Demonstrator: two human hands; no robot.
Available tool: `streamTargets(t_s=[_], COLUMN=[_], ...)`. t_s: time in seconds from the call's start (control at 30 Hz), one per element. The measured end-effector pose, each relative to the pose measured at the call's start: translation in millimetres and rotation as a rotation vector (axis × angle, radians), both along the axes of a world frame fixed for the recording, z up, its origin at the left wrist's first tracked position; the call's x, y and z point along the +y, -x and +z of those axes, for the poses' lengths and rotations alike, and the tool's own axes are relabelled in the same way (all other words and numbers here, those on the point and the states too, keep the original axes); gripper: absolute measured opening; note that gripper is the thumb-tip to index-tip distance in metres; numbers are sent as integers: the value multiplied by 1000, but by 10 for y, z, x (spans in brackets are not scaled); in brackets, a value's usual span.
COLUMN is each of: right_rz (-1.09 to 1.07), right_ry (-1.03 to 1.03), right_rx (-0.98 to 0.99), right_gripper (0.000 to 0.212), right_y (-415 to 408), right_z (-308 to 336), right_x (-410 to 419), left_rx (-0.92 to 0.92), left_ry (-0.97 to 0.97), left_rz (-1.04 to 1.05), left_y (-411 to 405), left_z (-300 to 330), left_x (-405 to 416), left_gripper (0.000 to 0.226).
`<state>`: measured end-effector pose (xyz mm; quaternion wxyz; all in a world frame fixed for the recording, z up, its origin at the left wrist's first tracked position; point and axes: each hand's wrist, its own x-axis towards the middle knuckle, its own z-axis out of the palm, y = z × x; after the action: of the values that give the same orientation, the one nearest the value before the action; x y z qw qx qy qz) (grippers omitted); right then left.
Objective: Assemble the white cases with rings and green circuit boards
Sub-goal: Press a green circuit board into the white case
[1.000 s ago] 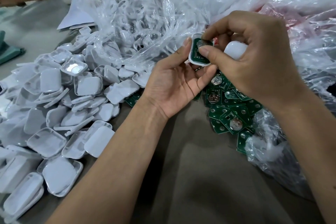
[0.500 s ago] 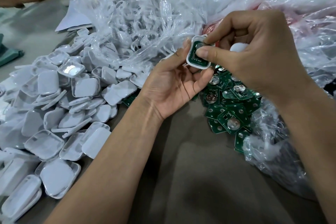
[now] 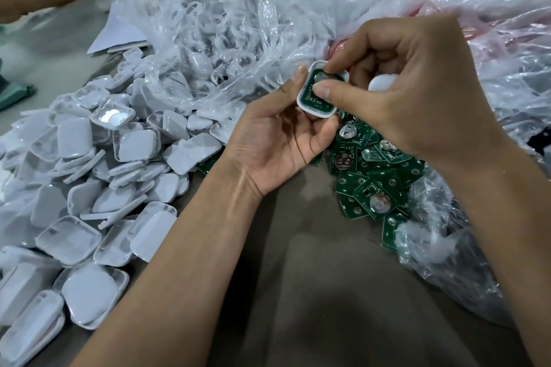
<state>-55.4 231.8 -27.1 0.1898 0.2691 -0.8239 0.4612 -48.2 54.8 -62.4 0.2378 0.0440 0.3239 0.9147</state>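
Case and board sit together between the two hands, raised above the table and the heap of loose green boards. The left hand cradles the white shell from below, palm up, fingers curled round its lower rim and one fingertip braced on its left edge. The right hand pinches over it from above, thumb pressed flat on the board's face and forefinger hooked on the top rim; a second white piece looks tucked in its curled fingers, though whether that is a lid cannot be told. Whether a ring is already in the shell is hidden. Both parts should be very light. The shell looks like thin, smooth moulded plastic, stiff enough to hold by its rim yet likely to flex or slip if squeezed on its glossy back, so the rounded corners and side walls seem the best hold. The board appears rigid but more delicate: pressure is probably safest on bare green areas near the edges, away from the round metal cell holder and small soldered parts. Seating likely wants an even push, not a tilted one. More shells lie heaped at left, and rings in a clear bag behind.
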Motion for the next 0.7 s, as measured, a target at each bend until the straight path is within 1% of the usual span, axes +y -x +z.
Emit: streamTargets(t_s=[0.17,0.3,0.37,0.43,0.57,0.7], right_rz=[67,82,60,39,11,-9], right_ry=[-16,-29,-9,19,70,137], right_rx=[-58,-67,-44,-23,-17,-32], right_gripper=[22,23,25,28,23,27], right_y=[13,32,38,44,55,72], right_z=[9,15,6,-7,-48,-69], right_x=[30,50,36,21,-16,-21], left_rx=[11,-9,-21,-21,-23,-8], left_ry=[30,26,-4,-13,13,11], left_rz=[6,33,48,60,97,100], left_y=[7,8,8,12,14,12], left_z=[-13,-36,-39,-35,-34,-31], left_x=[12,23,33,39,48,52], left_gripper=[31,27,24,25,26,25])
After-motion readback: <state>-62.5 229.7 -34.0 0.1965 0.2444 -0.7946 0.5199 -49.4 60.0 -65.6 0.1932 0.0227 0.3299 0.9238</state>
